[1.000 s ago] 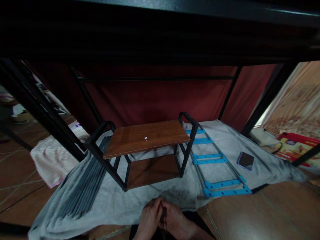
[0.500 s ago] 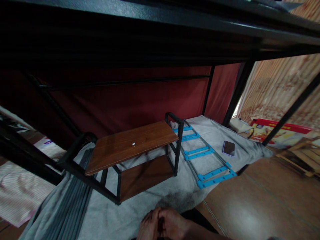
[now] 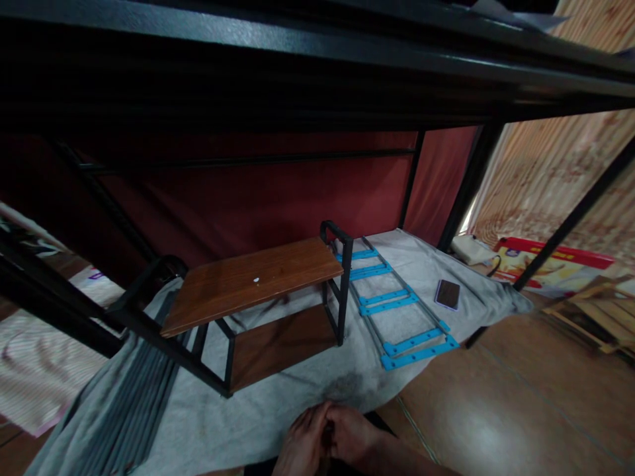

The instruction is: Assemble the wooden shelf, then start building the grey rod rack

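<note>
My left hand point(image 3: 303, 437) and my right hand point(image 3: 351, 434) are together at the bottom centre, over the front edge of a grey sheet point(image 3: 278, 420). Both have curled fingers, pressed against each other. Whatever lies between them, if anything, is hidden in shadow. Beyond the hands, apart from them, stands a two-tier shelf point(image 3: 292, 268) with brown wooden boards and a black metal frame. A small white spot point(image 3: 256, 280) shows on its upper board. To its right, a flat rack point(image 3: 411, 349) of grey tubes and blue crosspieces lies on the sheet.
A dark metal beam point(image 3: 297, 46) runs overhead, with black posts point(image 3: 476, 178) at the sides. A phone point(image 3: 447, 294) lies right of the rack. Long grey strips point(image 3: 131, 403), rods or folds, lie at left. A red-and-yellow box point(image 3: 546, 261) and wooden stool point(image 3: 595, 311) stand on the tiled floor.
The view has shifted slightly, so the shelf, rack and phone appear a little further left. My hands stay together, a touch further right and higher in view.
</note>
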A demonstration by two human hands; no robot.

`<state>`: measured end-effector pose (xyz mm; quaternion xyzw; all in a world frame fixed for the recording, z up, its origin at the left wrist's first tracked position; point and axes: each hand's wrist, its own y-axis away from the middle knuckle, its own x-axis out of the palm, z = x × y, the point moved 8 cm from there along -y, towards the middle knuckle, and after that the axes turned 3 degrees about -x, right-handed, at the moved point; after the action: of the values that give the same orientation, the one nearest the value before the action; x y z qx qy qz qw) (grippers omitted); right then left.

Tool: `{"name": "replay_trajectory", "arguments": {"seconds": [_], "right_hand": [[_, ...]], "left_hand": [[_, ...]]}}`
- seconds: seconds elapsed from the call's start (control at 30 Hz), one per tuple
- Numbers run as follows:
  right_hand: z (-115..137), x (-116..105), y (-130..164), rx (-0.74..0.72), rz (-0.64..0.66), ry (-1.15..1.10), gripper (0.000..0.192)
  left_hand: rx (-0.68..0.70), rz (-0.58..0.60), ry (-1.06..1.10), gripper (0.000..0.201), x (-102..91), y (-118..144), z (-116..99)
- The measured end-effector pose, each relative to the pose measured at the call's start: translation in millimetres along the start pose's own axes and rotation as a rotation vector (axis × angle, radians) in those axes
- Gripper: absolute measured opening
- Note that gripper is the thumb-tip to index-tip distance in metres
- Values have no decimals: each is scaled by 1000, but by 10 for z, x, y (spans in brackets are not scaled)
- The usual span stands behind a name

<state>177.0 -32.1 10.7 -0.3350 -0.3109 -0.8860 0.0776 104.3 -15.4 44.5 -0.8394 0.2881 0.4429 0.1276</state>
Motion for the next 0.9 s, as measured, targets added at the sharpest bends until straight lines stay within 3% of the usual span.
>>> {"name": "replay_trajectory", "arguments": {"seconds": [0.27, 0.4, 0.5, 0.63, 0.8, 0.9], "right_hand": [[429, 384, 324, -83, 253, 97, 16], [616, 468, 457, -81, 312, 131, 24], [867, 491, 517, -205, 262, 219, 21], [1223, 539, 610, -382, 182, 363, 17], [1744, 587, 812, -543, 157, 481, 29], [2162, 590, 992, -661, 132, 535, 28]], "left_hand": [[-31, 61, 30, 76, -330, -4, -225], [78, -30, -4, 73, -665, 62, -463], [122, -234, -3, 51, -1084, 153, -565], [60, -564, 79, 26, -1732, 418, -493], [-198, -909, 136, 35, -2482, 897, -262], [-183, -1134, 170, 30, -2932, 1131, -257]]}}
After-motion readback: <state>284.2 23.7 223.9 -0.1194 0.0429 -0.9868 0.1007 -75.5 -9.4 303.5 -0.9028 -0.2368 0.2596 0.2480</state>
